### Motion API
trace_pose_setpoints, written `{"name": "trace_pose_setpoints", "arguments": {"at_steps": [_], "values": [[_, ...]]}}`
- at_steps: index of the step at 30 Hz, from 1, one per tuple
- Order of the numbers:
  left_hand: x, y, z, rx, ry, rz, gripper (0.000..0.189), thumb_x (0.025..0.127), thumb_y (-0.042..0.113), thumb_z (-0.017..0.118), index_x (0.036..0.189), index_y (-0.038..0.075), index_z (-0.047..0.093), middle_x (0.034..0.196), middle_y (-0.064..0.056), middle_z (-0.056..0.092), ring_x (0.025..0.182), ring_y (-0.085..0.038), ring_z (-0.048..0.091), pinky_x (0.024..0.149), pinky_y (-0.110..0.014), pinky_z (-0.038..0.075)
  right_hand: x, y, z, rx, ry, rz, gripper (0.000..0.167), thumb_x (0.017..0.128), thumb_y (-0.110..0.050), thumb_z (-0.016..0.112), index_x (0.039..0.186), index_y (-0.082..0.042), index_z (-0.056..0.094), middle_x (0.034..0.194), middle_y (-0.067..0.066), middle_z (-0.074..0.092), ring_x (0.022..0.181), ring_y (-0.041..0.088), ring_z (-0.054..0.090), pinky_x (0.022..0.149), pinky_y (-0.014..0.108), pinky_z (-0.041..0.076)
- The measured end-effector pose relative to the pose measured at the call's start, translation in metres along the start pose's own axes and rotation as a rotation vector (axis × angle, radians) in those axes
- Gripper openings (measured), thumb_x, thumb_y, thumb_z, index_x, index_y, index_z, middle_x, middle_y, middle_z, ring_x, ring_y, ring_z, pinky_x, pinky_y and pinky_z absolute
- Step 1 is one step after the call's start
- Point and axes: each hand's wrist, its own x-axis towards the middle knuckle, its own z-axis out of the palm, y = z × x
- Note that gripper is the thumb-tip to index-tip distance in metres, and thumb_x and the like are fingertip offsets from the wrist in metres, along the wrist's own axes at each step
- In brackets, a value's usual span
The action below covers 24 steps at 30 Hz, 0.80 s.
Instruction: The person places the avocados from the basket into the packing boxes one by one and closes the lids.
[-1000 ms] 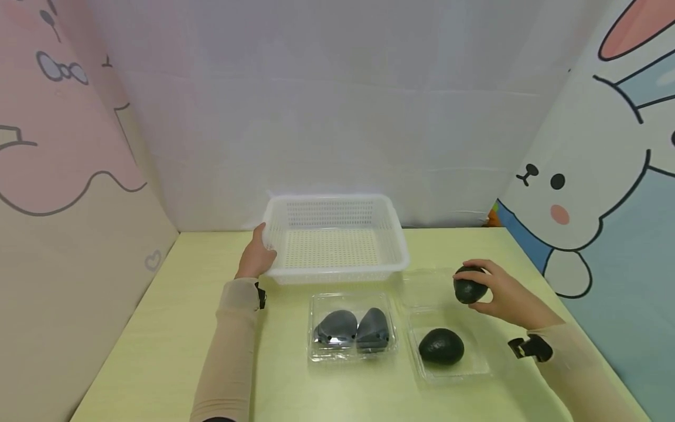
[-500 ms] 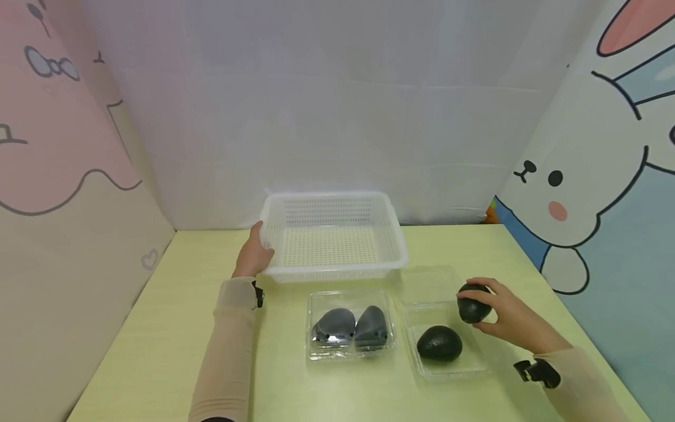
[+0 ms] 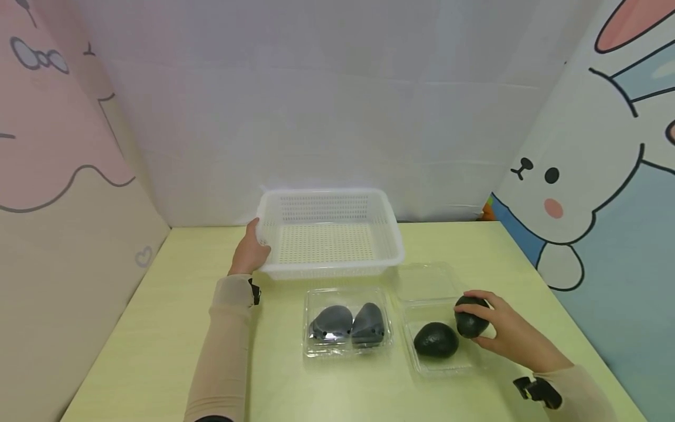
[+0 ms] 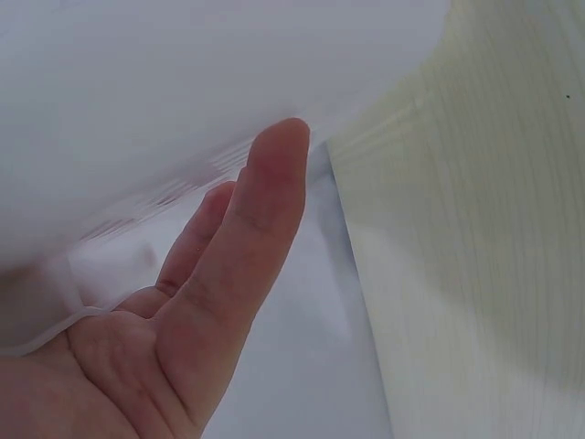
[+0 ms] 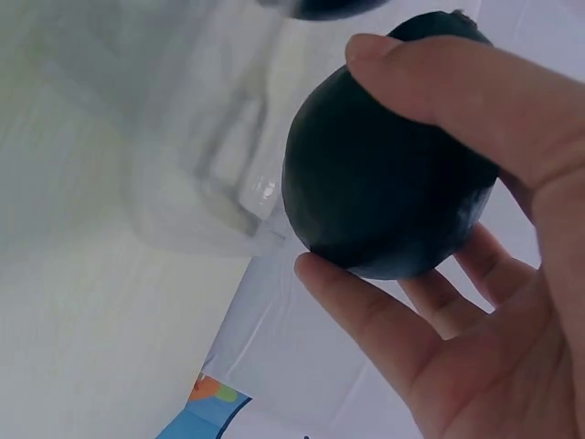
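Note:
My right hand (image 3: pixel 511 337) holds a dark green avocado (image 3: pixel 471 317) between thumb and fingers, over the right side of an open clear plastic clamshell box (image 3: pixel 422 364). In the right wrist view the thumb lies across the avocado (image 5: pixel 384 174) and the fingers support its other side. A second avocado (image 3: pixel 436 340) lies in that box. My left hand (image 3: pixel 249 251) grips the left side of a white perforated plastic basket (image 3: pixel 331 271), thumb at the rim. From the left wrist, its fingers (image 4: pixel 242 238) show straight along the basket's outer wall.
Left of the open box stands a lidded clear box (image 3: pixel 348 350) with two dark grey, avocado-shaped items inside. The open box's lid (image 3: pixel 426 280) lies back on the yellow table (image 3: pixel 295 387). A white curtain wall (image 3: pixel 337 117) rises behind the basket.
My right hand has lowered the avocado towards me, from above the lid to the right side of the open box. The left hand stays at the basket; the head view shifts slightly.

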Motion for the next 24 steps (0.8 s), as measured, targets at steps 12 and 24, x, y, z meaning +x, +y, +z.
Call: {"name": "trace_pose_setpoints", "arguments": {"at_steps": [12,24], "values": [[0.001,-0.003,0.0,0.001,0.007,0.006,0.082,0.09,0.004,0.049,0.157,0.012,0.002,0.136,-0.03,0.046,0.107,-0.04,0.051,0.087,-0.053,0.043,-0.007,-0.008,0.01,-0.028,-0.066,0.017,0.07,0.053,-0.006,0.092,0.118,-0.017,0.067,0.128,0.014,0.05,0.11,0.032,0.052,0.076,0.042,0.054],[0.003,-0.002,0.001,-0.007,-0.007,-0.014,0.082,0.091,0.004,0.049,0.157,0.013,0.001,0.14,-0.03,0.043,0.109,-0.039,0.05,0.09,-0.053,0.042,-0.013,-0.015,0.017,-0.096,-0.044,-0.039,0.073,0.047,0.001,0.091,0.113,-0.019,0.069,0.126,0.013,0.053,0.113,0.03,0.048,0.071,0.035,0.054]]}}
